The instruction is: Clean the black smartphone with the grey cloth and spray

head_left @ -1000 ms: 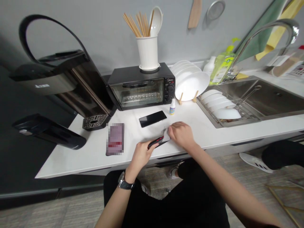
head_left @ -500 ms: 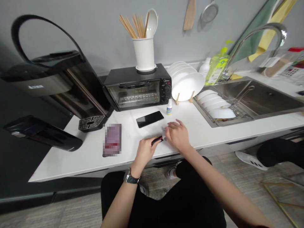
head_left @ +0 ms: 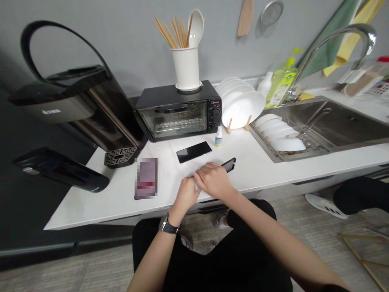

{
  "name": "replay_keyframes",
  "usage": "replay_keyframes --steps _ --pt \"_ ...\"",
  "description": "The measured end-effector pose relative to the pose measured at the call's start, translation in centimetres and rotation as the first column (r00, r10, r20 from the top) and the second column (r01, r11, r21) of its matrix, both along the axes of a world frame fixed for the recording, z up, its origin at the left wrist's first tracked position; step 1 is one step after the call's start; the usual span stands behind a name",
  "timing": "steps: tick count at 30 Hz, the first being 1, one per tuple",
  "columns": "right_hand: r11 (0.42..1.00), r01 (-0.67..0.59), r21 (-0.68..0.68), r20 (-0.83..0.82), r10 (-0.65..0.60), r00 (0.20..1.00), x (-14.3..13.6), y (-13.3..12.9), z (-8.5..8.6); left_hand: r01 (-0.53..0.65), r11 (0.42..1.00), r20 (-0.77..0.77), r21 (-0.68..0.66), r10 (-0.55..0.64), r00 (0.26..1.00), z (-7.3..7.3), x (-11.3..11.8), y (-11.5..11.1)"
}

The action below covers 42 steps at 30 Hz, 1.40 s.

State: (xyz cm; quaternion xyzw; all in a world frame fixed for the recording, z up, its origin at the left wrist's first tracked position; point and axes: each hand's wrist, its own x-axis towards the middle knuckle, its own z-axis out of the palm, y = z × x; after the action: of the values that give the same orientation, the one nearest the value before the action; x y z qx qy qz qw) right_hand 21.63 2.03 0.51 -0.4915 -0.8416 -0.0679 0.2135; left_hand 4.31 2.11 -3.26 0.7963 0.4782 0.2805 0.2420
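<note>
On the table [head_left: 91, 207], purple pixelated slab [head_left: 146, 178] is lying at nine o'clock from left hand [head_left: 187, 192], which is gripping a dark device [head_left: 230, 164]. Black phone [head_left: 193, 152] is lying at twelve. Right hand [head_left: 213, 179] is folding over the device, exact grip hidden; small bottle [head_left: 218, 138] is standing at twelve; device's far end is poking out at two.

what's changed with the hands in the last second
The right hand has moved left, toward the left hand; the end of a dark phone-like device now shows beyond it. Both hands' grip is hidden. The black smartphone and small white-topped bottle stayed put.
</note>
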Motion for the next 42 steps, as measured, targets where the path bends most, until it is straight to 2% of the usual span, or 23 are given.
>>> replay_keyframes --steps 2,5,8,10,13,16,18,21,24,26,29,32,36,38,42 --pt "0.996 0.085 -0.032 0.018 -0.085 0.996 1.3 0.2 0.1 0.004 1.0 0.016 -0.022 -0.004 1.0 0.1 -0.5 -0.2" --pt "0.979 0.204 -0.001 -0.032 -0.204 0.978 2.5 0.6 0.0 -0.022 0.999 0.047 -0.037 0.024 0.999 0.5 -0.1 -0.3" --pt "0.992 0.121 0.041 -0.064 -0.118 0.991 1.4 0.4 -0.1 -0.017 1.0 -0.017 -0.014 0.017 1.0 0.7 1.0 0.1" --pt "0.999 0.054 0.01 -0.022 -0.054 0.998 1.0 0.2 0.0 0.006 1.0 -0.03 -0.015 -0.006 1.0 0.8 0.8 0.1" --pt "0.989 0.141 -0.048 0.026 -0.14 0.99 2.2 0.4 0.1 0.02 1.0 0.017 -0.02 -0.02 1.0 0.8 -0.3 -0.3" --pt "0.975 0.22 -0.029 -0.021 -0.22 0.975 2.6 0.4 0.1 -0.003 1.0 0.045 -0.001 0.003 0.999 0.7 -0.5 -0.6" --pt "0.989 0.149 -0.005 -0.049 -0.149 0.988 1.6 0.1 0.0 -0.008 1.0 -0.003 0.005 0.008 1.0 0.6 0.1 -0.4" --pt "0.999 0.031 -0.029 -0.002 -0.031 1.0 0.8 -0.1 0.0 0.009 1.0 -0.027 -0.013 -0.009 1.0 0.6 0.1 -0.1" --pt "0.99 0.134 -0.053 0.04 -0.132 0.99 2.1 0.1 0.2 0.047 0.999 0.04 -0.007 -0.047 0.998 0.7 -0.6 -0.1" --pt "0.979 0.2 -0.033 0.017 -0.2 0.98 2.3 0.1 0.2 0.023 1.0 0.073 0.01 -0.023 0.997 0.7 -0.5 -0.1" --pt "0.992 0.128 0.016 -0.012 -0.127 0.992 0.8 -0.2 0.2 0.006 1.0 -0.012 0.011 -0.006 1.0 0.5 0.6 0.3" --pt "0.999 0.031 0.018 0.02 -0.031 0.999 0.3 -0.3 0.2 0.021 1.0 -0.027 -0.002 -0.021 0.999 0.6 0.7 0.4" --pt "0.981 0.193 0.021 0.018 -0.194 0.981 2.1 0.4 0.2 0.018 1.0 0.041 -0.022 -0.017 0.999 0.5 0.2 0.0" --pt "0.974 0.222 0.037 0.006 -0.222 0.975 1.5 0.4 0.1 -0.01 1.0 0.039 -0.007 0.01 0.999 0.1 0.8 0.0" --pt "0.998 0.036 0.053 0.028 -0.037 0.999 -0.9 -0.1 -0.2 -0.031 0.999 -0.019 0.017 0.031 0.999 -0.3 1.5 0.2"
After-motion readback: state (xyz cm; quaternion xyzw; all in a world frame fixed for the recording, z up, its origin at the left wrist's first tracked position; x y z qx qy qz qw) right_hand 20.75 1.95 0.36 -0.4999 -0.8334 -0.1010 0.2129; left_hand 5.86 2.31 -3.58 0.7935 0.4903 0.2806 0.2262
